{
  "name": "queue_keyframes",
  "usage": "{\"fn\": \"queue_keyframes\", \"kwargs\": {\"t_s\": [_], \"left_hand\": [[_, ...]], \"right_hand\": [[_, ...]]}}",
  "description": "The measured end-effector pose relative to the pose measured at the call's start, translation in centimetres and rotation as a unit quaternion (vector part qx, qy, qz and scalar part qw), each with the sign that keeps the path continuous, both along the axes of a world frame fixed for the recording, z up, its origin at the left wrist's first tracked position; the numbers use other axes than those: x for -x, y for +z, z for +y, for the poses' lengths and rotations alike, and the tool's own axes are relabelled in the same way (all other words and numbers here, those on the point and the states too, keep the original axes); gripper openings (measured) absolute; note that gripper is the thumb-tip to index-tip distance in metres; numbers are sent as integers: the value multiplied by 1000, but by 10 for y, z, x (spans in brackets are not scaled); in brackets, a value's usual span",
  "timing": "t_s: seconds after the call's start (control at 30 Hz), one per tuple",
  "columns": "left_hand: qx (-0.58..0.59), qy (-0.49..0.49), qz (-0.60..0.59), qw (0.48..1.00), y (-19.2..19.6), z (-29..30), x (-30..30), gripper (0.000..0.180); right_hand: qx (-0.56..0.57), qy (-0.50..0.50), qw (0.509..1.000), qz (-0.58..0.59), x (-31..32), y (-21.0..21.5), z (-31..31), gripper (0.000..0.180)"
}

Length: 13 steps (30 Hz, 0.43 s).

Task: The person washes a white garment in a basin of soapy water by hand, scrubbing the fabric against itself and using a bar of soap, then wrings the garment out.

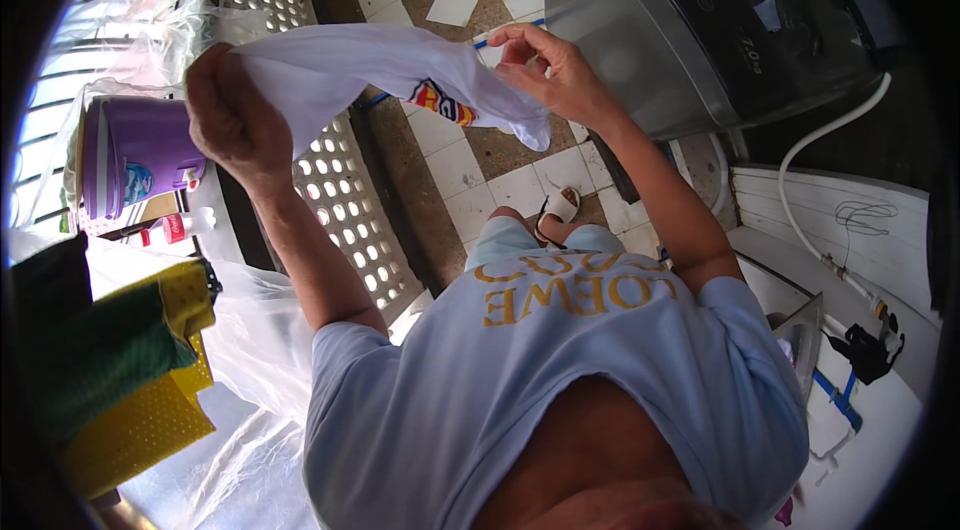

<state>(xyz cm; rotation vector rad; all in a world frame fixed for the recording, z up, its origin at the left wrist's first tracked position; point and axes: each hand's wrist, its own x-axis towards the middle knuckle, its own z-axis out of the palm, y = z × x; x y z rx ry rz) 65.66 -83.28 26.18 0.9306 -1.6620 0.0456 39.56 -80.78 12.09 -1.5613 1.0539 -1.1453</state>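
Observation:
A white garment (340,55) with a red, yellow and dark blue printed patch stretches across in front of me. My left hand (235,115) is closed round its left end, with the fabric coming out past the fingers. At the other end my right hand (555,75) has its thumb and index finger bent and apart. The thumb side is at the garment's edge; whether it touches the fabric I cannot tell. The loose right end of the garment droops below that hand.
A grey washing machine (640,30) stands at the far right, with a pale hose (800,145) beside it. On the left are a purple bucket (145,155), a bottle with a red label (180,227), a perforated white panel (345,200) and green and yellow cloths (150,370). The floor (450,170) is tiled.

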Motion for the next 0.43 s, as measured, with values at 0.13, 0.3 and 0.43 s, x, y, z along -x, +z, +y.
{"fn": "queue_keyframes", "kwargs": {"t_s": [0.13, 0.3, 0.43], "left_hand": [[-5, 77, -30, 997, -26, -79, -23, 16], [-45, 43, -18, 998, -21, -145, -34, 16], [-57, 26, 21, 998, -42, -198, -51, 16]], "right_hand": [[9, 27, 999, 39, -48, -81, -93, 17], [-50, 13, 999, -5, -96, -100, -196, 37], [-14, 84, 996, -21, -147, -123, -269, 50]]}}
